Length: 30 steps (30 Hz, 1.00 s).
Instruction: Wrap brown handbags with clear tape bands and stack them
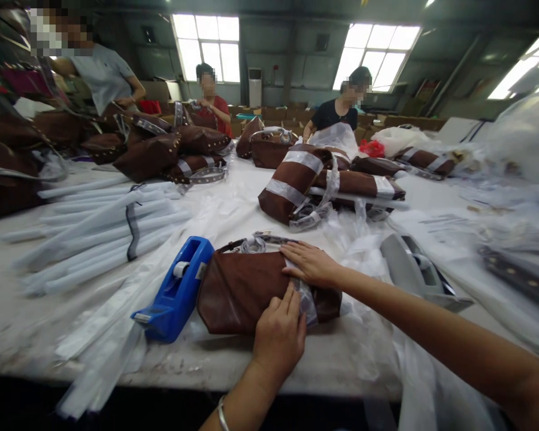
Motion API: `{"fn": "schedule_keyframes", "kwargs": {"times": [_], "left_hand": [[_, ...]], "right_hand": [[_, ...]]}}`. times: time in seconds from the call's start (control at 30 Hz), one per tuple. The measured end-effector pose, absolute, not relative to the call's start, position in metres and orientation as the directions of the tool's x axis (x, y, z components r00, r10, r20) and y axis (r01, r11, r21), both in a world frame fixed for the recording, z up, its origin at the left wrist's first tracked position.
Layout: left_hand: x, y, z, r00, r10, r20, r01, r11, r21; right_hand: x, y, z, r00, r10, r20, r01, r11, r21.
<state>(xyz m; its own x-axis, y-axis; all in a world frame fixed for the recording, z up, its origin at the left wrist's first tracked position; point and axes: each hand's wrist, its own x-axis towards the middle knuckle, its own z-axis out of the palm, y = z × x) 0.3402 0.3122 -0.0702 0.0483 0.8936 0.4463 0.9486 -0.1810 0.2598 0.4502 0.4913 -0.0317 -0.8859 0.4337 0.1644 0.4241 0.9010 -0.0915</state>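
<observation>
Left hand (278, 329) with fingers close together and right hand (309, 263) laid flat, neither gripping, rest on the plastic strip (308, 305) across the near-centre bag (242, 278), apparently keeping it smooth, while the blue dispenser (173, 308) lies just left, seemingly for easy reach.

left hand (279, 335) and right hand (312, 264) bare, forearms (395, 305) bare too; thin silver-coloured bangle (223, 414) on left wrist, bottom centre of frame
</observation>
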Motion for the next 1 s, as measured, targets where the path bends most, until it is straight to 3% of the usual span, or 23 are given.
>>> {"fn": "schedule_keyframes", "kwargs": {"times": [0.13, 0.3, 0.4, 0.47, 0.6, 0.7, 0.77, 0.83, 0.87, 0.93, 1.0], "left_hand": [[0.338, 0.312, -0.075, 0.048, 0.864, 0.501, 0.939, -0.210, 0.272], [0.328, 0.304, -0.074, 0.136, 0.840, 0.526, 0.885, -0.341, 0.316], [0.308, 0.289, -0.063, 0.287, 0.807, 0.516, 0.864, -0.451, 0.225], [0.287, 0.276, -0.055, 0.325, 0.807, 0.492, 0.897, -0.428, 0.110], [0.242, 0.254, -0.051, 0.247, 0.881, 0.404, 0.967, -0.250, -0.046], [0.225, 0.247, -0.063, 0.252, 0.883, 0.395, 0.967, -0.240, -0.081], [0.224, 0.246, -0.073, 0.230, 0.875, 0.425, 0.972, -0.225, -0.063], [0.227, 0.247, -0.081, 0.201, 0.870, 0.450, 0.977, -0.209, -0.032], [0.229, 0.247, -0.083, 0.194, 0.868, 0.457, 0.978, -0.209, -0.018], [0.229, 0.247, -0.085, 0.192, 0.866, 0.462, 0.976, -0.219, 0.004], [0.228, 0.246, -0.085, 0.194, 0.866, 0.461, 0.973, -0.230, 0.024]], "right_hand": [[0.455, 0.477, -0.027, -0.807, 0.503, 0.311, 0.508, 0.858, -0.069], [0.488, 0.432, -0.045, -0.861, 0.394, 0.322, 0.389, 0.918, -0.082], [0.509, 0.421, -0.055, -0.874, 0.372, 0.314, 0.361, 0.928, -0.094], [0.520, 0.419, -0.055, -0.873, 0.378, 0.308, 0.355, 0.926, -0.128], [0.534, 0.398, -0.046, -0.799, 0.484, 0.358, 0.417, 0.874, -0.250], [0.535, 0.360, -0.046, -0.691, 0.618, 0.374, 0.421, 0.766, -0.486], [0.528, 0.333, -0.052, -0.640, 0.732, 0.235, 0.378, 0.566, -0.733], [0.515, 0.312, -0.059, -0.591, 0.804, -0.072, 0.310, 0.144, -0.940], [0.507, 0.305, -0.063, -0.577, 0.783, -0.233, 0.243, -0.108, -0.964], [0.489, 0.297, -0.067, -0.598, 0.679, -0.426, 0.042, -0.505, -0.862], [0.471, 0.295, -0.068, -0.647, 0.629, -0.431, -0.164, -0.667, -0.727]]}}
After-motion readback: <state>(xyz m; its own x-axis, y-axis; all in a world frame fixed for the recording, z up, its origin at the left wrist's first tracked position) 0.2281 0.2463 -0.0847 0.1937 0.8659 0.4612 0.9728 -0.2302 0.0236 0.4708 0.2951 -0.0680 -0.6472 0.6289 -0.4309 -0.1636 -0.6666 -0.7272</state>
